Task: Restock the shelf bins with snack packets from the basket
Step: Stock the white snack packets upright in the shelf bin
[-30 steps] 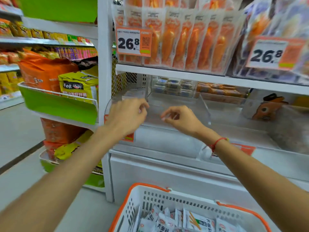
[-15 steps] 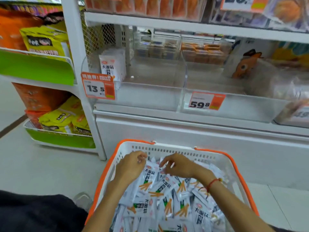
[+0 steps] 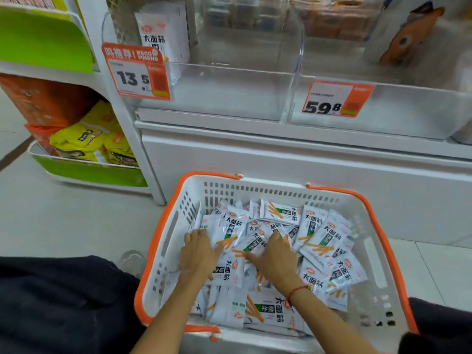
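A white basket with an orange rim (image 3: 258, 191) stands on the floor below the shelf, full of several white snack packets (image 3: 318, 241) with green and orange print. Both my hands are inside it. My left hand (image 3: 198, 254) lies on the packets at the left of the pile, fingers fairly straight, tips among the packets. My right hand (image 3: 277, 260), red string at the wrist, lies on the middle of the pile with its thumb stretched left. Between them sits a clump of packets. Above, the clear shelf bin (image 3: 229, 71) with the 13.5 tag (image 3: 136, 72) holds a few upright packets (image 3: 163, 34) at its left.
A second clear bin (image 3: 383, 85) with a 59.8 tag (image 3: 337, 98) sits to the right. Left of the white upright post (image 3: 120, 118) are green-fronted racks with yellow and orange bags (image 3: 84, 139). My dark-clothed knees flank the basket.
My hands came down from the shelf bin into the basket. Since half a second ago they pushed deeper and flatter into the packet pile, and my view tilted down.
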A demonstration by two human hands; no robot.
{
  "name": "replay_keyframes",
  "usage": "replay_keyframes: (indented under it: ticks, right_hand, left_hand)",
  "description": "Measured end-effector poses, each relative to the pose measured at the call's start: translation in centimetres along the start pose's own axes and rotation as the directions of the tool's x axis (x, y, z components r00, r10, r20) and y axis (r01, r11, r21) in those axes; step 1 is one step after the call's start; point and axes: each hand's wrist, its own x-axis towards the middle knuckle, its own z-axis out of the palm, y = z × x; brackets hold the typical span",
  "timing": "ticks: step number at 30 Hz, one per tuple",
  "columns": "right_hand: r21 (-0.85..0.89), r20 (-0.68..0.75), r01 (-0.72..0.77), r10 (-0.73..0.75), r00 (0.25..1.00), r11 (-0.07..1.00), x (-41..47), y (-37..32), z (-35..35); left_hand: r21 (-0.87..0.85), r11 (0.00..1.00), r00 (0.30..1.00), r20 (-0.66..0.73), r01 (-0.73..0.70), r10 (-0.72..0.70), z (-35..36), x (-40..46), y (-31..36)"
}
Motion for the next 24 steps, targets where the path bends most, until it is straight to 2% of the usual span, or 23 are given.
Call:
replay_keyframes:
  ticks: [2,3,5,8,10,12,13,15,17,21,22,24]
  right_hand:
    - [-0.005,0.000,0.003,-0.003,1.000,1.000,-0.2,-0.4,0.4]
    - [0.053,-0.002,-0.012,0.012,1.000,0.999,-0.2,-0.5,0.5]
    - [0.304,-0.019,-0.038,0.046,0.999,0.952,-0.3,-0.5,0.2]
    - [0.641,-0.009,-0.107,0.146,0.989,0.760,0.1,0.2,-0.6]
    - [0.777,0.091,-0.182,0.179,0.980,0.603,0.5,0.5,-1.8]
    - [0.832,0.243,-0.269,0.117,0.963,0.484,1.2,1.2,-3.2]
    - [0.823,0.321,-0.309,0.059,0.945,0.476,1.5,1.5,-4.1]
    - [0.799,0.427,-0.345,-0.060,0.902,0.493,1.8,2.2,-6.1]
    - [0.838,0.420,-0.333,-0.122,0.899,0.433,2.1,2.8,-7.7]
    - [0.949,0.303,-0.284,-0.156,0.940,0.135,1.9,1.2,-9.1]
    - [0.958,0.278,-0.263,-0.148,0.949,0.118,1.4,0.3,-9.0]
    - [0.965,0.189,-0.168,-0.092,0.978,0.200,0.3,-1.3,-7.8]
  left_hand:
    - [0.040,0.999,1.000,-0.014,-0.011,0.012,-0.1,0.3,0.1]
    - [0.019,1.000,1.000,-0.019,-0.007,0.007,-0.3,0.4,0.1]
    - [-0.121,0.992,1.000,-0.005,0.021,-0.022,-0.9,0.7,-0.1]
    - [-0.430,0.900,0.997,0.060,0.068,-0.046,-2.9,1.4,0.0]
    - [-0.662,0.740,0.992,0.115,0.114,-0.049,-4.8,1.9,0.6]
    - [-0.849,0.473,0.970,0.236,0.235,-0.060,-6.4,2.0,1.4]
    - [-0.886,0.355,0.952,0.304,0.298,-0.040,-6.9,2.1,1.7]
    - [-0.895,0.241,0.920,0.391,0.376,0.013,-7.1,1.8,2.0]
    - [-0.890,0.201,0.906,0.422,0.409,0.026,-6.8,1.4,2.0]
    - [-0.873,0.151,0.883,0.470,0.463,0.007,-5.8,0.8,2.2]
    - [-0.870,0.130,0.875,0.484,0.476,0.029,-5.5,0.5,2.5]
    - [-0.866,0.098,0.863,0.498,0.490,0.082,-5.1,0.1,3.4]
